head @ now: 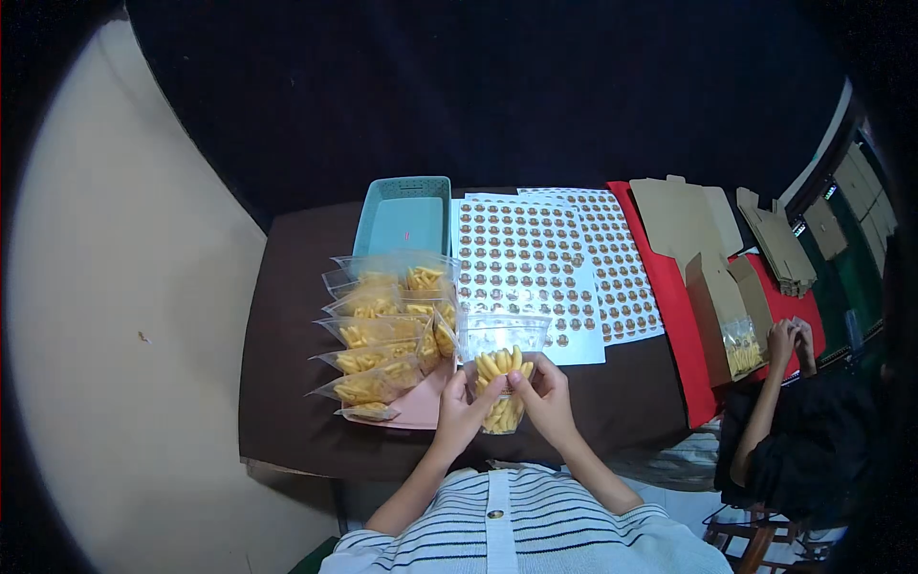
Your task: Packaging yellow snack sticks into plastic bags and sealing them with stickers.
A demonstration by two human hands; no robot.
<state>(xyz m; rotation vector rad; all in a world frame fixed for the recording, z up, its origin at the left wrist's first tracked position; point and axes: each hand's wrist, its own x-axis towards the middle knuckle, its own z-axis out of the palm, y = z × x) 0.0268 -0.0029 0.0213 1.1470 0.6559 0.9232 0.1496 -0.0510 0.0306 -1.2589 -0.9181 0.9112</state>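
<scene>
A clear plastic pouch of pale yellow, stick-like snacks [504, 412] stands upright between my hands near the front edge of the table. My left hand [462, 405] grips its left side and my right hand [549, 398] its right side, both thumbs pressed on the front at mid-height. The thumbs partly hide a sticker there. Just behind the pouch lies a white sheet of round stickers [531, 265], with some stickers gone from its near rows. To the left, many similar filled pouches [380, 330] lie overlapping in a pile on a pink tray [423, 409].
A teal plastic basket [404, 215] stands behind the pile. More sticker sheets [622, 287] lie at the right. Beyond them, on red cloth [681, 344], are an open cardboard box [706, 316] holding pouches and folded cartons [778, 244]. A co-worker's hands [792, 337] are beside the box.
</scene>
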